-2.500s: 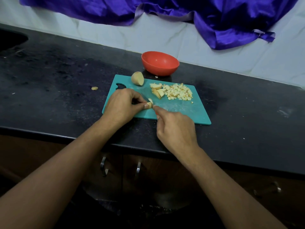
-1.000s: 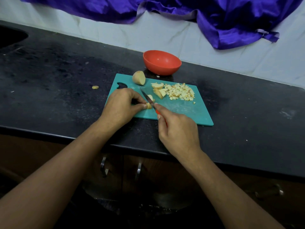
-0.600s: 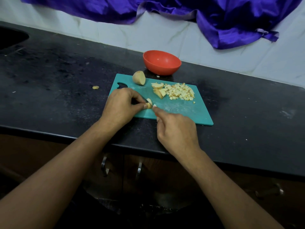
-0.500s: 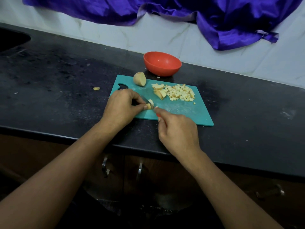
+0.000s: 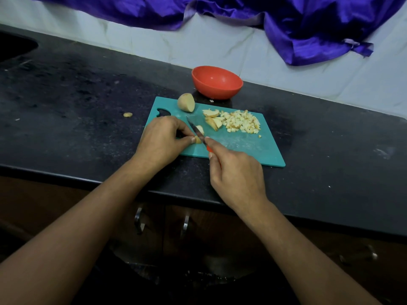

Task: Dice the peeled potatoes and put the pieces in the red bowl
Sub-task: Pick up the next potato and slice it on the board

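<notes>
a: where are the hands?

b: both are over the near left part of a teal cutting board (image 5: 253, 148) that lies on a black table (image 5: 77, 106). the left hand (image 5: 161, 140) has its fingers (image 5: 189, 139) curled and pinched on a small potato piece (image 5: 198, 140), holding it down on the board. the right hand (image 5: 236, 172) is clamped round the red handle of a small knife (image 5: 195, 128). the blade points away and to the left, and lies across the held piece.

a: and the rest of the potato?

b: a pile of diced potato (image 5: 241, 122) lies on the far right part of the board, with a few thicker slices (image 5: 212, 119) touching its left edge. a rounded potato half (image 5: 186, 102) sits near the board's far left corner, beside the handle cut-out. the red bowl (image 5: 217, 82) stands on the table just beyond the board's far edge, and what shows of its inside is plain red.

a: anything else around?

b: one small potato scrap (image 5: 127, 114) lies on the table left of the board. a purple cloth (image 5: 308, 23) hangs over the pale wall behind. two metal cabinet handles (image 5: 138, 221) show below the table's near edge.
</notes>
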